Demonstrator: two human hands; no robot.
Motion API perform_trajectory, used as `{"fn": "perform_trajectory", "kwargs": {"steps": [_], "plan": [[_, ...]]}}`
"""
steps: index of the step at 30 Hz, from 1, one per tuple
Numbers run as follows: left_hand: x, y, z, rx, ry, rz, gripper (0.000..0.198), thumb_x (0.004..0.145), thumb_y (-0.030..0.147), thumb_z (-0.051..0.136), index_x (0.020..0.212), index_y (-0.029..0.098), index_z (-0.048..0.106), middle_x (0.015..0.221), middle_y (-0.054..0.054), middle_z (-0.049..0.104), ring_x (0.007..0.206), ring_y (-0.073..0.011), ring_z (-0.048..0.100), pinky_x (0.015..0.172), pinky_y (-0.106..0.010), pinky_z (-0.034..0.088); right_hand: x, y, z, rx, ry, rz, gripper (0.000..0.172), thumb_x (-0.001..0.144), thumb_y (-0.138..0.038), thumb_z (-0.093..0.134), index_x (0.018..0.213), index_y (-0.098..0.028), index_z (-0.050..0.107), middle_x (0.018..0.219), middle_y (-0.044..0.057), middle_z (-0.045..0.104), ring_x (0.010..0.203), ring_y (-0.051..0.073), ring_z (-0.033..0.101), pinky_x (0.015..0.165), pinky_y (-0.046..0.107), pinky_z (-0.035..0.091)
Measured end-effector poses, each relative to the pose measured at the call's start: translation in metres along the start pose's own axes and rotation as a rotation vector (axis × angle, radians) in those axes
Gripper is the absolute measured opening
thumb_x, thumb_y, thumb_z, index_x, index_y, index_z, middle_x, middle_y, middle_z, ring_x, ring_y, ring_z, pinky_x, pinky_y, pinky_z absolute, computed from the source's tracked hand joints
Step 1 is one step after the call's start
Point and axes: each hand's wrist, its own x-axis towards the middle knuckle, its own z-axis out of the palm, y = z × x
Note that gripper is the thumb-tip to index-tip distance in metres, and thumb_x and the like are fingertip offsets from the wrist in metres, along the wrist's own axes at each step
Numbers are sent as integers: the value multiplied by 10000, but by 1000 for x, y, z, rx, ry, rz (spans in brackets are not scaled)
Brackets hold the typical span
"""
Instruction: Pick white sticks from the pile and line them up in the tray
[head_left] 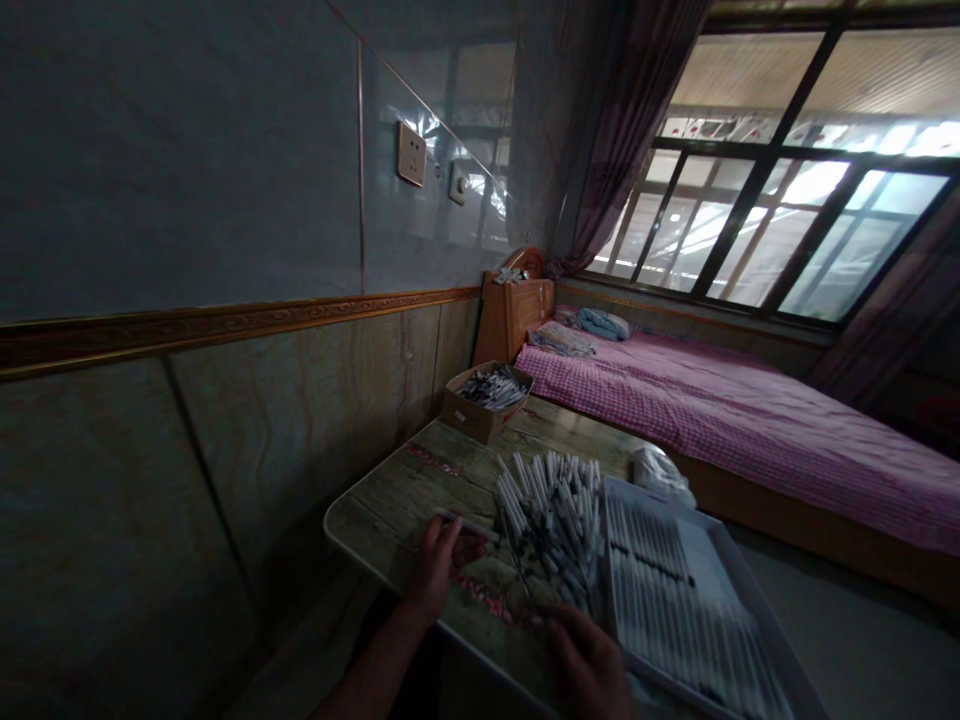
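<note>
My left hand point(439, 565) rests on the small table point(390, 500) with its fingers closed round one white pen-like tube point(466, 523). My right hand point(589, 665) lies at the near end of a loose heap of white tubes point(555, 515), fingers curled down into the heap; what they grip is hidden. To the right of the heap sits a white tray point(720, 560) with tubes laid side by side in rows.
A cardboard box point(486, 400) of more tubes stands at the table's far end. A clear plastic bag point(664, 475) lies beside the tray. A bed with a pink checked sheet point(735, 420) runs along the window wall. Tiled wall on the left.
</note>
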Motion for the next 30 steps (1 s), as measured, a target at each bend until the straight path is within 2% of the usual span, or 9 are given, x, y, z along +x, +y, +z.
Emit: {"fn": "perform_trajectory", "kwargs": {"steps": [3,5,10,14,19,22,27,30], "plan": [[1,-1,-1,6,-9,-2,390,659,470,776,830,201,551,705,-12,743,686,-233,756,622,-317,591,1,-7,1,86,-121,36,566,697,-699,644,859,-179,796,819,100,767,790,276,712,718,342,567],[2,-3,-2,11,-12,-8,405,653,477,783,834,201,549,703,-8,739,683,-229,754,614,-313,590,2,-9,2,105,-147,47,558,692,-692,652,861,-180,796,820,99,768,796,278,712,725,347,566],[4,-7,-5,33,-58,-2,458,636,527,793,835,205,535,695,1,728,668,-216,744,614,-309,584,5,-6,1,59,-137,40,543,720,-679,620,880,-190,796,872,101,777,842,295,722,769,376,564],[5,-6,-9,92,-124,-41,418,685,530,753,871,220,543,716,13,719,686,-212,743,604,-294,564,7,-10,-14,-120,-88,-29,501,757,-664,586,873,-223,794,888,94,777,853,290,723,785,365,556],[6,-4,-15,222,-307,-130,388,712,535,722,854,215,555,717,4,720,674,-206,731,574,-271,532,8,-26,-29,-265,-92,-136,414,825,-593,547,832,-250,777,859,82,756,791,242,706,710,294,527],[2,-6,-13,182,-345,-165,400,697,502,753,899,208,572,758,-4,727,700,-206,732,591,-273,537,10,-32,-18,-202,-101,-148,376,801,-567,578,791,-239,764,806,68,742,754,224,690,685,272,513],[-13,-13,-9,15,-470,-287,375,723,440,761,944,198,578,747,-27,734,682,-219,730,614,-322,561,13,-33,18,-4,-77,-59,324,693,-478,647,830,-201,744,697,25,704,654,193,644,594,247,489],[-21,-13,-8,-29,-443,-289,349,727,413,767,949,200,602,747,-10,728,696,-208,726,606,-309,558,15,-33,34,-8,-57,-103,270,670,-428,650,798,-202,722,604,-16,632,566,160,575,528,231,443]]}}
